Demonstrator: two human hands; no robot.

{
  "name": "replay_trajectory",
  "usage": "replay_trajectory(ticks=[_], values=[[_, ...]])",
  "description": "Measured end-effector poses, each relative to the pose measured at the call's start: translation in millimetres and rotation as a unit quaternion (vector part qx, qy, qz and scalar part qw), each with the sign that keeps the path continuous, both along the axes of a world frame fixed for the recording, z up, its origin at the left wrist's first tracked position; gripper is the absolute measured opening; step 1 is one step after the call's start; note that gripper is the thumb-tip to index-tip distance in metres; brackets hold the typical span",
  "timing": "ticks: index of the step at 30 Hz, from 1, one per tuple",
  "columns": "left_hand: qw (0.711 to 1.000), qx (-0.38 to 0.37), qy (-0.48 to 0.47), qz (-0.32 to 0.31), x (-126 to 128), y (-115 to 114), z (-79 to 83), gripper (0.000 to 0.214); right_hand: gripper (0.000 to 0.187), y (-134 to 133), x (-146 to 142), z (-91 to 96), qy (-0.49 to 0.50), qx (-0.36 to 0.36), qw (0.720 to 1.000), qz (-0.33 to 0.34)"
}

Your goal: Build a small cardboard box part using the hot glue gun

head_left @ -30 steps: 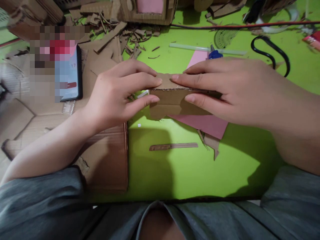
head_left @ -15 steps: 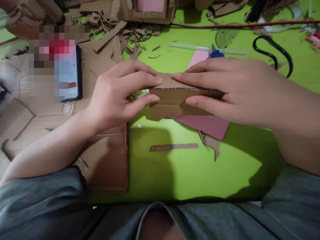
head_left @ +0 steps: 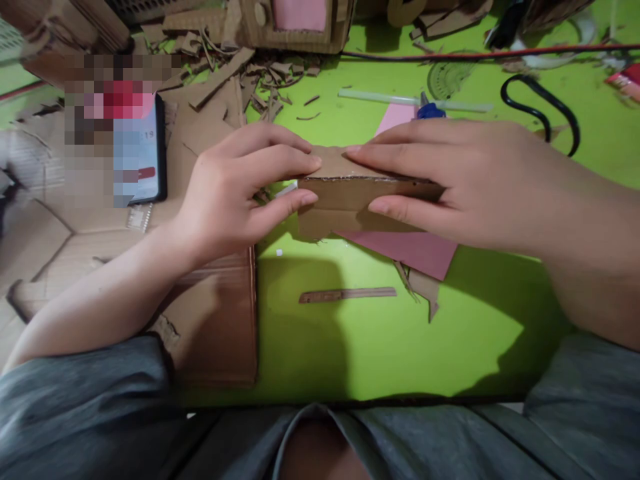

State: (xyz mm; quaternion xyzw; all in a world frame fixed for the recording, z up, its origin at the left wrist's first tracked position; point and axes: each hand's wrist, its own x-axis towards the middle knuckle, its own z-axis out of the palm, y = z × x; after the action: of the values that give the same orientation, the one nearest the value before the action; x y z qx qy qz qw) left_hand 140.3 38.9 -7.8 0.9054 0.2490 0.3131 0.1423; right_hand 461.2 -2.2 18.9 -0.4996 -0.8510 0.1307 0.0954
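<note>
A small folded cardboard piece (head_left: 343, 200) stands on the green table (head_left: 380, 347), above a sheet of pink paper (head_left: 415, 250). My left hand (head_left: 235, 193) pinches its left end, fingers on top and thumb against the front face. From the right, my right hand (head_left: 450, 180) grips the same piece, with its fingers laid along the top edge and the thumb on the front. Both hands' fingertips nearly meet on the top fold.
A phone (head_left: 140, 150) lies on flat cardboard sheets (head_left: 210, 320) at the left. Cardboard scraps (head_left: 260, 80) and a cardboard model (head_left: 295, 23) sit at the back. A glue stick (head_left: 380, 99), black scissors (head_left: 543, 107) and a thin cardboard strip (head_left: 347, 293) lie about.
</note>
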Motion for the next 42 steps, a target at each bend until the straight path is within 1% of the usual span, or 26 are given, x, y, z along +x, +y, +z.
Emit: replay_trajectory(ticks=[2,4,6,9,14,16,19,21,24,25,28,32,34,37,39,42], values=[[1.000,-0.007,0.007,0.003,1,0,2.8,0.025,0.087,4,5,0.7,-0.001,-0.011,1.000,-0.014],[1.000,-0.003,0.012,0.012,1,1,4.4,0.022,0.095,9,14,0.7,-0.008,-0.016,1.000,-0.012],[1.000,0.003,0.009,0.019,1,2,4.1,0.021,0.098,13,24,0.1,-0.016,-0.017,1.000,-0.007],[1.000,0.006,0.000,0.017,0,4,1.6,0.021,0.095,17,33,-0.2,-0.023,-0.030,0.999,-0.016],[1.000,0.016,0.000,0.008,0,2,0.8,0.020,0.091,14,33,4.4,-0.019,-0.054,0.998,-0.032],[1.000,0.014,0.012,0.013,0,2,1.9,0.021,0.088,14,33,5.3,-0.009,-0.051,0.998,-0.026],[1.000,0.015,0.013,0.009,-1,2,2.6,0.022,0.087,16,41,3.0,0.003,-0.038,0.999,0.002],[1.000,0.019,0.006,0.001,-2,4,1.6,0.022,0.094,19,52,-0.6,0.000,-0.030,0.999,0.018],[1.000,0.020,-0.001,0.002,-3,6,-1.5,0.023,0.108,24,73,-6.6,-0.029,-0.021,0.999,0.015],[1.000,0.019,-0.005,0.003,-3,6,-2.6,0.024,0.109,25,80,-8.2,-0.043,-0.020,0.999,0.013],[0.999,0.023,-0.017,0.014,-2,5,-4.8,0.022,0.105,28,94,-11.2,-0.077,-0.021,0.997,0.019],[0.999,0.028,0.008,0.023,-4,5,-4.4,0.022,0.096,28,100,-13.4,-0.078,0.013,0.996,0.047],[0.999,0.034,0.011,0.008,-6,9,-4.7,0.024,0.093,28,102,-14.7,-0.065,0.036,0.994,0.076],[0.996,0.080,-0.009,-0.035,-8,16,-6.3,0.033,0.095,29,106,-14.9,-0.057,0.056,0.992,0.096],[0.996,0.083,-0.008,-0.043,-8,17,-6.4,0.034,0.093,31,106,-12.6,-0.063,0.045,0.993,0.091],[0.999,0.037,0.007,-0.005,-6,11,-4.2,0.027,0.085,34,101,-7.3,-0.068,0.011,0.995,0.077]])
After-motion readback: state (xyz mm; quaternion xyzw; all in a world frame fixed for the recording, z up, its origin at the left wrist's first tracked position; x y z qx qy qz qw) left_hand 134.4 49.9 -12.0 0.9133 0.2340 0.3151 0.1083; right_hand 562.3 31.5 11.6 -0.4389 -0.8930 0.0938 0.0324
